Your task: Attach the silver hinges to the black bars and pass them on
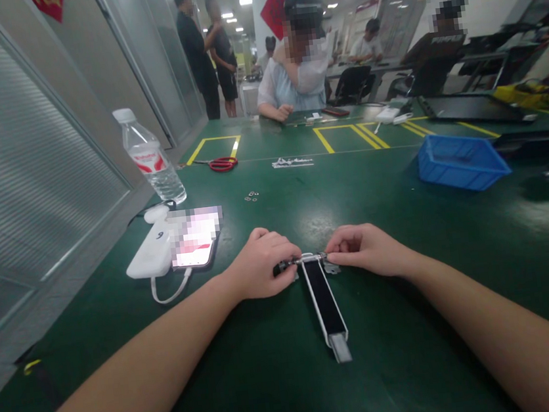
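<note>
A long narrow device [325, 296] with a black face and white frame lies on the green table, a silver tab [340, 348] at its near end. Across its far end runs a thin metal rod [313, 258]. My left hand [265, 264] is closed around a dark, ridged, handle-like piece [285, 266] in line with the rod. On the other side, my right hand [363, 249] pinches the rod's right end, its other fingers curled. A small silver bracket [332, 268] shows just below the right fingertips. The exact contact at both fingertips is too small to make out.
Left stand a water bottle [153, 160], a white power bank [153, 249] and a cabled phone [199, 240]. Beyond the hands lie small rings [251, 196], white strips [293, 162] and red-handled scissors [223, 164]. A blue bin [462, 161] is right; a person [295, 65] sits opposite.
</note>
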`<action>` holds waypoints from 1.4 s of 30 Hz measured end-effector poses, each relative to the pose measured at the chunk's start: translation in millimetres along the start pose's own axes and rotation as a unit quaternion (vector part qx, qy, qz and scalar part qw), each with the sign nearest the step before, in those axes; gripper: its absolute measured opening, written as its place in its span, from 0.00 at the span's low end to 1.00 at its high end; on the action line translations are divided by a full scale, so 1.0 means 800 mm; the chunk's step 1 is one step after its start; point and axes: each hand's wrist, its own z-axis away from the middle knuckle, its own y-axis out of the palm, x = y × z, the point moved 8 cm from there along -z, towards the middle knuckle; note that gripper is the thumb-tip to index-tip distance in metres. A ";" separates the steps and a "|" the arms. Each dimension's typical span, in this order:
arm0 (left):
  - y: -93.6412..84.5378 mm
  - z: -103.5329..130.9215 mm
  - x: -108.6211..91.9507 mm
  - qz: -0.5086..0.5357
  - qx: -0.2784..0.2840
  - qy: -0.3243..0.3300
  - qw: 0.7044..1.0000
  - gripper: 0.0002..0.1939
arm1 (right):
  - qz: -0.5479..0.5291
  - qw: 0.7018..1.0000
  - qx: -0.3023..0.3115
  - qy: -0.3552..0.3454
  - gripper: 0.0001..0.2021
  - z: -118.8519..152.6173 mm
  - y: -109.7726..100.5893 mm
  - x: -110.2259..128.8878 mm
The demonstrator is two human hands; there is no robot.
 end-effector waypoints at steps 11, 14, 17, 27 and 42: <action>-0.001 0.000 -0.001 -0.001 0.000 0.000 1.000 0.08 | -0.016 1.000 0.007 -0.003 0.11 0.000 0.002 -0.002; -0.001 0.000 -0.001 -0.001 -0.002 0.003 1.000 0.08 | -0.025 1.000 0.004 -0.004 0.11 -0.001 0.002 -0.002; 0.000 0.000 -0.001 0.002 -0.004 0.008 1.000 0.08 | -0.032 0.999 -0.005 -0.001 0.12 -0.001 0.001 -0.004; 0.000 0.000 0.000 0.000 0.000 0.003 1.000 0.08 | -0.053 0.998 0.000 0.018 0.13 0.000 0.003 -0.008; -0.001 0.000 0.000 0.004 -0.001 0.003 1.000 0.08 | -0.038 0.999 -0.009 0.017 0.12 0.000 0.001 -0.008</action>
